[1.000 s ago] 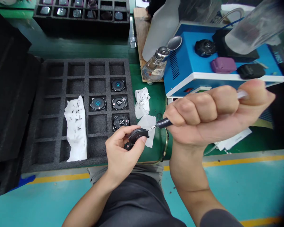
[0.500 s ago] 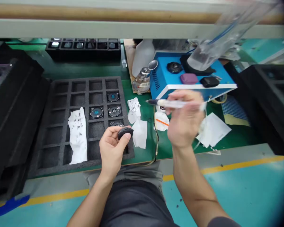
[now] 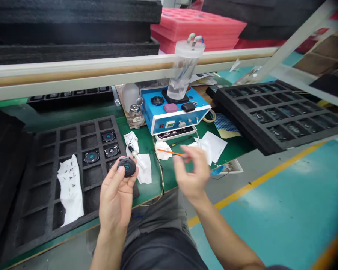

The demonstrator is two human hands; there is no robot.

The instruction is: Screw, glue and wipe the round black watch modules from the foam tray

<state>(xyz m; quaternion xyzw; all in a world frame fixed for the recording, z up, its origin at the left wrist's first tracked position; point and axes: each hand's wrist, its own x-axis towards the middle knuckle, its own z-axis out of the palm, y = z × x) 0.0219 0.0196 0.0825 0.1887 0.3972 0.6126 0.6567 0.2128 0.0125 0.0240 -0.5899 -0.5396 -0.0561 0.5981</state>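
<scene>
My left hand (image 3: 116, 195) grips a round black watch part (image 3: 126, 167), its flat face with a blue mark turned up. Over the bench, my right hand (image 3: 193, 170) has thumb and fingers closed around the end of a thin orange stick (image 3: 170, 152), whose other end reaches over a small white tissue (image 3: 163, 150). A white and black pen-like tool (image 3: 137, 157) lies on white wipes just beyond the watch part. To the left, a black foam tray (image 3: 47, 170) holds several similar round parts and a speckled white cloth (image 3: 71, 191).
A blue control box (image 3: 183, 122) with a clear cylinder (image 3: 183, 71) on it stands behind my hands. A glass bottle (image 3: 135, 117) is at its left. More foam trays (image 3: 284, 112) lie at right, below a shelf rail (image 3: 87, 77).
The view has swung up and to the right. My right hand has let go of the pen-like tool, now on the wipes, and has taken hold of the orange stick. The watch part has turned face up.
</scene>
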